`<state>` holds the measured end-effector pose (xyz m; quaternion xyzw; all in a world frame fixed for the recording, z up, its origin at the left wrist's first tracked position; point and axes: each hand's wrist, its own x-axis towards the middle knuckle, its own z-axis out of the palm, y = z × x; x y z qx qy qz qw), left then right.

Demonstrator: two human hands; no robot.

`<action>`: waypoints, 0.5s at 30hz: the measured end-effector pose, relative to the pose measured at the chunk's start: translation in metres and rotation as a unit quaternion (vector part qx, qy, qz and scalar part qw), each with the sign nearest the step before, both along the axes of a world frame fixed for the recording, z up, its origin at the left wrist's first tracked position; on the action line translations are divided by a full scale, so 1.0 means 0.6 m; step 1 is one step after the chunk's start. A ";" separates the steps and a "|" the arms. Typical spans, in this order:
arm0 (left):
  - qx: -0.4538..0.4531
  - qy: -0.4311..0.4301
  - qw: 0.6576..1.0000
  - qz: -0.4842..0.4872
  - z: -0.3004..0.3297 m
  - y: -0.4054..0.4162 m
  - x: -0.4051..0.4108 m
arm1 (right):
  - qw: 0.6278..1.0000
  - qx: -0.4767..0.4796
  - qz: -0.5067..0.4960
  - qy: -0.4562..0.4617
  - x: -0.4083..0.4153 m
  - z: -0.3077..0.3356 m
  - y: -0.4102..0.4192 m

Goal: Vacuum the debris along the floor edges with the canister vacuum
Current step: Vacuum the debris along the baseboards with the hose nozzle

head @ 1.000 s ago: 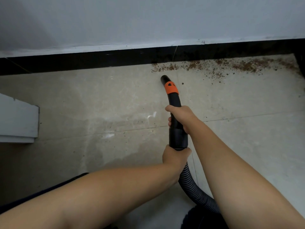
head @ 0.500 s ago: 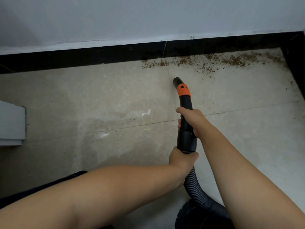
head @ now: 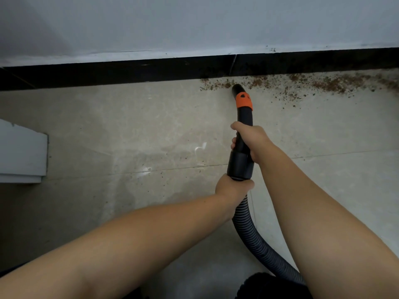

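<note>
Vacuum nozzle (head: 241, 134): stiff black tube, gripped tight by both hands. Right hand (head: 251, 140) wrapped round the middle; left hand (head: 234, 187) squeezing nearer, where the bendy hose (head: 248, 231) joins. Probably light, easy to steer. Far tip down in the brown crumbs (head: 306, 84) beside the black wall strip (head: 108, 74).

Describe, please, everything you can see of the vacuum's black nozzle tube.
The nozzle tube is a curved, rigid black pipe, plastic by its look, with an orange collar near its tip. It widens into a thicker cuff joined to a grey ribbed hose. Its tip sits low at the brown debris along the black baseboard. The right hand grips its middle; the left hand grips just below the cuff.
</note>
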<state>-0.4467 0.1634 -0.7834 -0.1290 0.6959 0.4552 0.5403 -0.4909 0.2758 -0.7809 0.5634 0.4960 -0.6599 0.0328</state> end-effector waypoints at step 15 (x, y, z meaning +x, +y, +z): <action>-0.011 0.001 0.997 0.082 -0.006 -0.055 -0.014 | 0.992 -0.003 0.127 -0.006 -0.053 0.000 -0.078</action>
